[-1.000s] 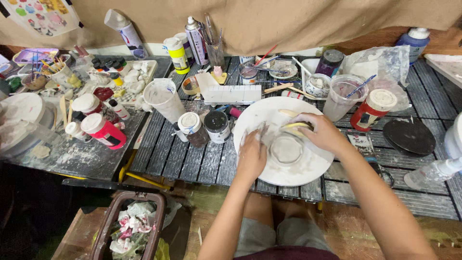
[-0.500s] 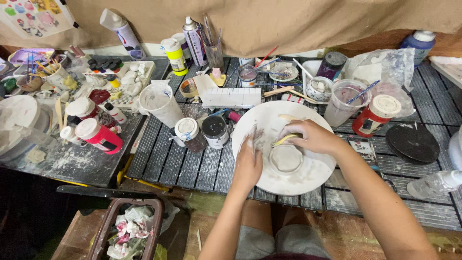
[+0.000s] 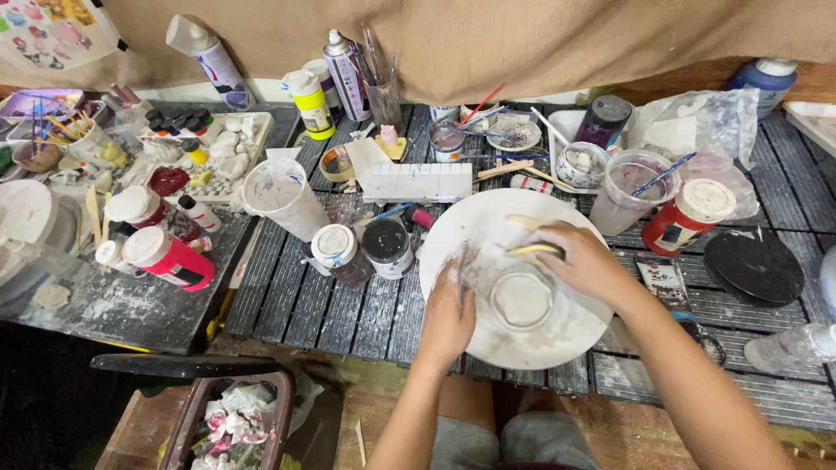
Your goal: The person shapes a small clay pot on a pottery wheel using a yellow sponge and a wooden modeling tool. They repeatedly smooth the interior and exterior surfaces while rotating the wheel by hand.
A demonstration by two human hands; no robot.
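A small round clear dish point(image 3: 521, 300), smeared chalky white, sits at the middle of a large white round plate point(image 3: 488, 231) on the dark slatted tabletop point(image 3: 340, 305). The left hand point(image 3: 448, 313) lies at the dish's 9 o'clock, fingers flat and loose against its side, palm resting on the plate, holding nothing. The right hand point(image 3: 579, 261), at the dish's 1 o'clock, has its grip narrowed onto a pale yellow stick point(image 3: 533, 250) that points across the rim. A black-lidded jar point(image 3: 387, 246) stands just beside the plate at its 9 o'clock.
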